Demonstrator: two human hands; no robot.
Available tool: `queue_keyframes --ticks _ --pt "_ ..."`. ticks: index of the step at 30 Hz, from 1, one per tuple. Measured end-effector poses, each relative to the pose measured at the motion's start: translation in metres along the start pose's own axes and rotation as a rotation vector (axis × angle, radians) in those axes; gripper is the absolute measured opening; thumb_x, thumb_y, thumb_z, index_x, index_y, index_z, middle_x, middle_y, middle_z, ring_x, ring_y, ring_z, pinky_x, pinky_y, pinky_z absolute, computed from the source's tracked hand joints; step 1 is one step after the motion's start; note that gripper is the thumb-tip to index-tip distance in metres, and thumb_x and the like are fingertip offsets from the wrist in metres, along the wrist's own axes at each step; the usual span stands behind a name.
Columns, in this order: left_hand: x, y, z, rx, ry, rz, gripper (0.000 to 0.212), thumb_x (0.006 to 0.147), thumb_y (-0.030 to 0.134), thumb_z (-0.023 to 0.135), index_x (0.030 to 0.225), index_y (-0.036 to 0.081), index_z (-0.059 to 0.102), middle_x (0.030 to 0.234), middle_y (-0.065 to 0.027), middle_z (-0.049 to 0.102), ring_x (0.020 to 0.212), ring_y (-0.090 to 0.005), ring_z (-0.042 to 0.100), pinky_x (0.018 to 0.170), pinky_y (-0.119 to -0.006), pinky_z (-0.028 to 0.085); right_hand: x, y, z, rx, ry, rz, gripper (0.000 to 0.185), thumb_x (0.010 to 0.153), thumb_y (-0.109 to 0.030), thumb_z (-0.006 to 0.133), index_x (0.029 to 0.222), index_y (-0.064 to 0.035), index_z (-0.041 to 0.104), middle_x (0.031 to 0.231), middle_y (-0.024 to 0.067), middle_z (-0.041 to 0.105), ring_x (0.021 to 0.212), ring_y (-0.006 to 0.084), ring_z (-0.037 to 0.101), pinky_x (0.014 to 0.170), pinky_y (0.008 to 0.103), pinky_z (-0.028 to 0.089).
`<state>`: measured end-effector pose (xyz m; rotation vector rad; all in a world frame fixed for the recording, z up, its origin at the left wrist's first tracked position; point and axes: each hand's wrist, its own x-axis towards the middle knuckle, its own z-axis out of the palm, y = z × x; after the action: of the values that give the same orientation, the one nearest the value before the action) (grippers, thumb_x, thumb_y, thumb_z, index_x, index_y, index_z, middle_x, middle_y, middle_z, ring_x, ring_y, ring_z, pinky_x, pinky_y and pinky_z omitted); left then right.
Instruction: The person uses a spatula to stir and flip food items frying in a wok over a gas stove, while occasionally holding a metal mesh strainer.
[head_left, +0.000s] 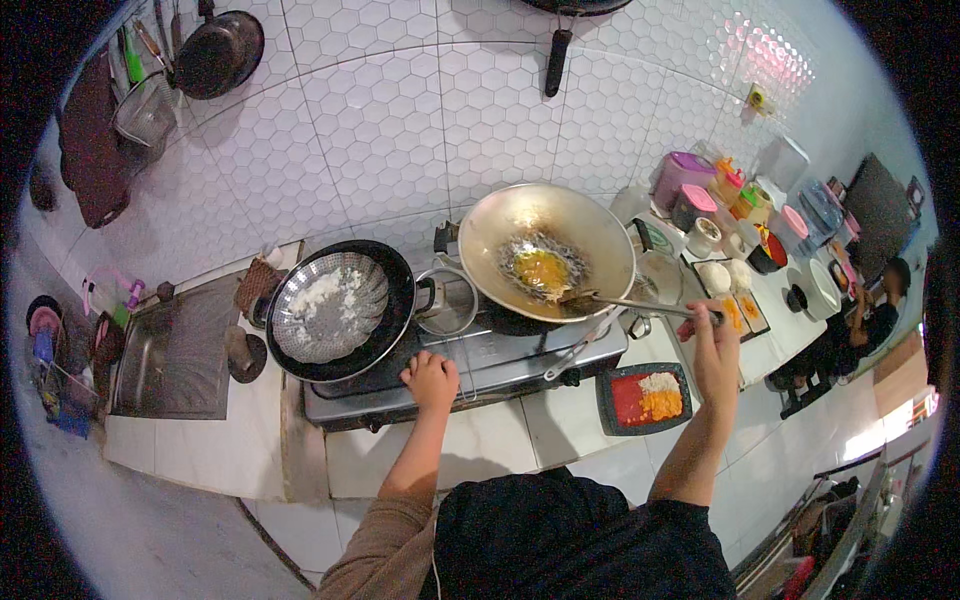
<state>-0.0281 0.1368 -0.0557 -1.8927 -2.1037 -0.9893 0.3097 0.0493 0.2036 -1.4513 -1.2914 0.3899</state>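
Note:
My right hand (709, 337) grips the handle of a metal spatula (652, 306). The spatula's blade dips into a large metal wok (487, 225), beside a yellow, egg-like food (541, 271) in bubbling oil. The wok stands over the right side of a gas stove (495, 352). My left hand (431, 379) rests at the stove's front edge with curled fingers and nothing visible in it. Left of the wok is a black pan (405, 270) holding a perforated metal steamer insert (330, 337) with white crumbs (328, 294). A round wire strainer (448, 304) lies between the pans.
A dark tray (609, 420) holds red, orange and beige pastes. Jars, a purple container (684, 176) and a white bowl (821, 289) crowd the right counter. A metal sink (172, 360) is at left. Pans hang on the tiled wall (390, 135). A person (877, 315) sits far right.

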Motion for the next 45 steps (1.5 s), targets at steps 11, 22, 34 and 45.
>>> queue_keyframes --ticks 11,22,34,45 --pt "0.0 0.002 -0.003 0.015 -0.046 -0.006 0.02 0.074 0.025 0.053 0.072 0.009 0.063 0.084 -0.0058 0.055 0.087 -0.0245 0.051 0.073 -0.042 0.033 0.014 0.079 0.075 0.322 0.066 -0.016 0.019 0.091 -0.014 0.05 0.1 0.0023 0.056 0.086 0.0102 0.062 0.081 0.0153 0.062 0.073 0.0263 0.047" --pt "0.002 0.006 0.0 -0.026 -0.04 -0.023 0.016 0.068 0.025 0.057 0.065 0.011 0.061 0.081 -0.0053 0.054 0.084 -0.0249 0.051 0.072 -0.043 0.033 0.023 0.085 0.084 0.283 0.063 -0.006 0.019 0.09 -0.016 0.051 0.1 0.0002 0.057 0.084 0.0098 0.064 0.076 0.0154 0.062 0.069 0.0247 0.047" --pt "0.004 0.012 -0.01 -0.087 -0.065 -0.022 0.016 0.065 0.026 0.06 0.057 0.012 0.055 0.078 -0.0031 0.054 0.084 -0.0247 0.051 0.074 -0.042 0.032 0.013 0.056 0.022 0.227 0.116 0.029 0.03 0.094 -0.024 0.046 0.093 0.0032 0.057 0.071 0.0098 0.062 0.062 0.0135 0.06 0.06 0.0259 0.047" --pt "0.004 0.006 0.0 -0.092 0.078 0.071 0.018 0.065 0.024 0.057 0.053 0.013 0.05 0.071 -0.0009 0.048 0.074 -0.0213 0.048 0.067 -0.039 0.03 0.025 0.008 -0.023 0.209 0.108 -0.028 0.025 0.093 -0.022 0.047 0.093 0.0018 0.056 0.072 0.0098 0.061 0.063 0.0168 0.061 0.062 0.0279 0.048"
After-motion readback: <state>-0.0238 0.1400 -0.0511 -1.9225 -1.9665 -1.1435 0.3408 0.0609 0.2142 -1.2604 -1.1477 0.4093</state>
